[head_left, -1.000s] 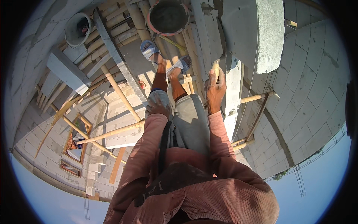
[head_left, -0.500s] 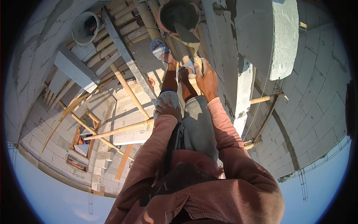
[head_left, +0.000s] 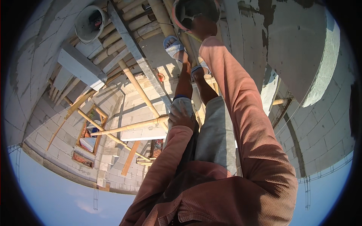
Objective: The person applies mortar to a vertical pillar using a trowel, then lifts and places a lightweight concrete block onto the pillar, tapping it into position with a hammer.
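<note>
My right arm stretches forward to a bucket (head_left: 174, 19) with a reddish rim and grey mortar (head_left: 196, 8) inside. At its near edge my right hand (head_left: 204, 28) is closed, in shadow and partly blurred. The trowel seen in this hand a moment ago is now mostly hidden by the hand and the shade. My left hand (head_left: 181, 116) rests with its fingers spread on my left knee, over grey trousers (head_left: 215, 132), holding nothing. Beyond it my feet, in light sandals (head_left: 175, 48), stand on bamboo poles.
A white bucket (head_left: 90, 34) stands at the far left, near pale blocks (head_left: 81, 67). A long grey plank (head_left: 137, 56) crosses the bamboo poles (head_left: 141, 90). On the right rises a block wall (head_left: 245, 41) with a rough pale block (head_left: 322, 64). A window frame (head_left: 90, 130) shows far below.
My right hand has moved forward with the trowel, from near my feet to the bucket, and the arm has straightened. My left hand stays on the knee. The view has shifted slightly.
</note>
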A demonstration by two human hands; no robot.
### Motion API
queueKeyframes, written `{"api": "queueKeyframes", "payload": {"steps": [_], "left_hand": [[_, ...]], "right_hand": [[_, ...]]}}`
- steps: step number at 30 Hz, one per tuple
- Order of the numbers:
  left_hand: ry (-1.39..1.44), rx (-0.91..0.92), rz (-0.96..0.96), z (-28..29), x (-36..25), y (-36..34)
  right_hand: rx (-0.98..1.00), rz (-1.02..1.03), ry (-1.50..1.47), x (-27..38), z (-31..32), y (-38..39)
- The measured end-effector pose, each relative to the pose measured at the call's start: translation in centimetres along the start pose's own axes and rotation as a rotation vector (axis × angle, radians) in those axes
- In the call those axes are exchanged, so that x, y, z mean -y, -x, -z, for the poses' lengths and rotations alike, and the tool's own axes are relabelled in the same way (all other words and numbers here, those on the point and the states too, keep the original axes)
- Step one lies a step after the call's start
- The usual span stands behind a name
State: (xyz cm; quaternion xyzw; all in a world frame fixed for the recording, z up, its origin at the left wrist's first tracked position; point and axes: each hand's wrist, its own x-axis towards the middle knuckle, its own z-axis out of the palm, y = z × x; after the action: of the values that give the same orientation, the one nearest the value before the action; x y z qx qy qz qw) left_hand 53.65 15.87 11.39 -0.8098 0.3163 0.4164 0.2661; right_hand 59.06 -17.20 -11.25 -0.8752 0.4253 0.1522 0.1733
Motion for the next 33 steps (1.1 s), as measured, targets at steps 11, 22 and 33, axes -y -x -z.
{"api": "queueKeyframes", "payload": {"steps": [11,22,33], "left_hand": [[-0.029,0.083,0.004,1.1,-1.1,-0.4],[-0.049,0.114,0.041,1.5,-2.2,-0.2],[0.023,0.205,0.087,1.3,-2.9,-0.2]], "right_hand": [[-0.137,-0.273,-0.923,-3.0,7.0,19.3],[-0.211,-0.839,-1.503,-3.7,18.6,32.7],[-0.302,-0.606,-0.897,-4.8,16.3,30.6]]}}
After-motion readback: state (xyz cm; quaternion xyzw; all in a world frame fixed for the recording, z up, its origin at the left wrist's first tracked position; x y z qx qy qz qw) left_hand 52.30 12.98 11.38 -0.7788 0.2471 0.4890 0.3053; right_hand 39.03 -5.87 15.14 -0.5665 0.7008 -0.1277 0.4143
